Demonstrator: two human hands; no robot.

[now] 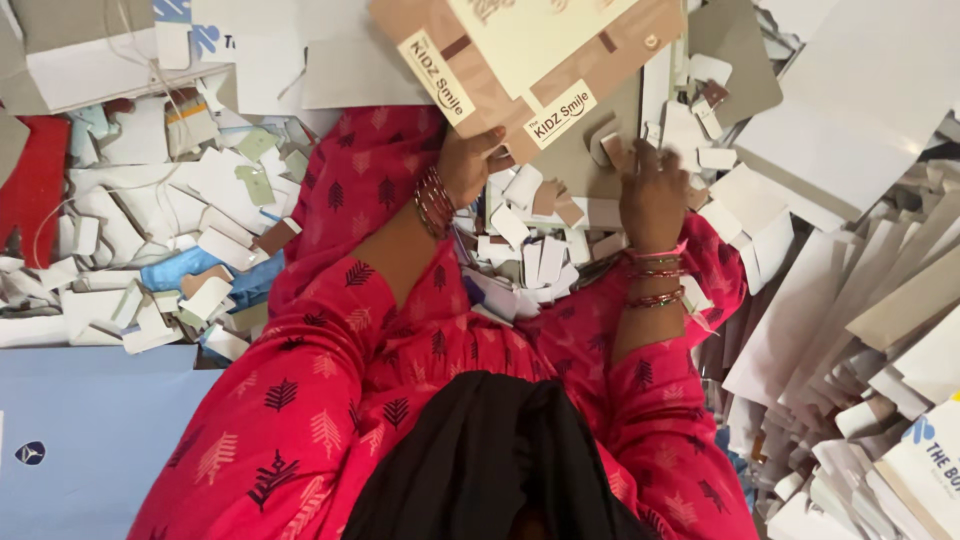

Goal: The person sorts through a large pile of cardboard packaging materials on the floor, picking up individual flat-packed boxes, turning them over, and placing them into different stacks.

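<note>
Left hand [470, 165] grips the brown-and-cream printed card sheet [530, 60]; right hand [652, 195] presses grey card [585, 165] above offcuts [530, 250].

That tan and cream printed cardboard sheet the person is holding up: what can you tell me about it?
The printed cardboard sheet is a flat, unfolded box blank, seemingly thin card, with tan-brown borders, a cream middle panel and small cream label patches bearing lettering. It lies tilted and reaches past the top of the picture. The left hand grips its lower edge; the right hand rests on the grey card beside it. Below it, white and tan offcuts pile in the person's lap.
</note>
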